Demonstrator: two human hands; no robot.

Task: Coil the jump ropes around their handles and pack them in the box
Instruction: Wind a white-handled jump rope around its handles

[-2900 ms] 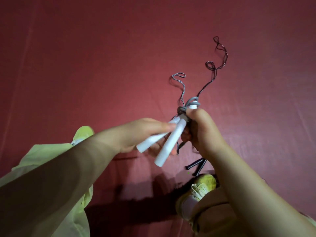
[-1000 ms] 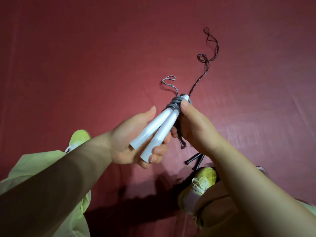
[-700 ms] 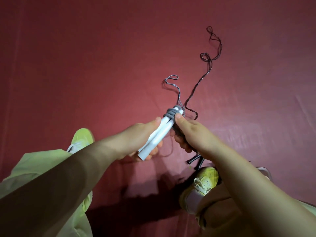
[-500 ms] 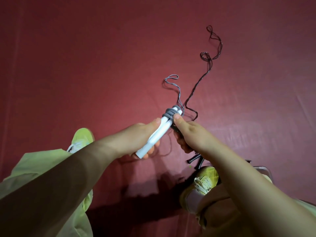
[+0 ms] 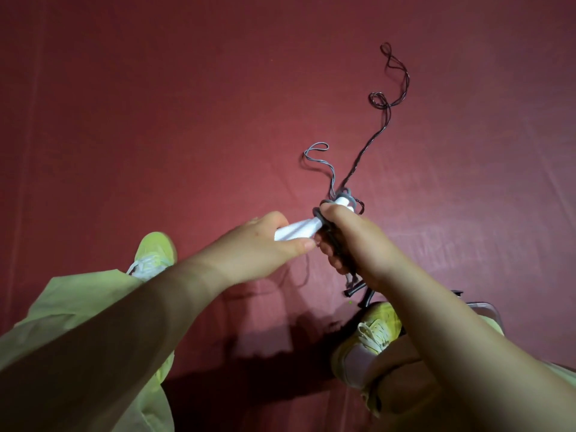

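Note:
Two white jump-rope handles (image 5: 299,232) lie together in my left hand (image 5: 265,244), which grips their lower ends. Grey rope (image 5: 344,194) is coiled round their far tips. My right hand (image 5: 352,241) grips the coiled part, thumb on top. The loose grey rope end (image 5: 321,157) trails onto the red floor. A second, dark rope (image 5: 378,135) runs away up-right across the floor; its two black handles (image 5: 358,291) lie below my right hand, partly hidden.
Red mat (image 5: 156,120) covers the whole floor. My yellow-green shoes are at left (image 5: 154,254) and lower right (image 5: 371,335). A grey edge of a container (image 5: 486,310) peeks out behind my right forearm.
The handles swung flatter, pointing more to the right. My right hand closed over the coil, and the free grey rope on the floor has grown shorter since the earliest frame.

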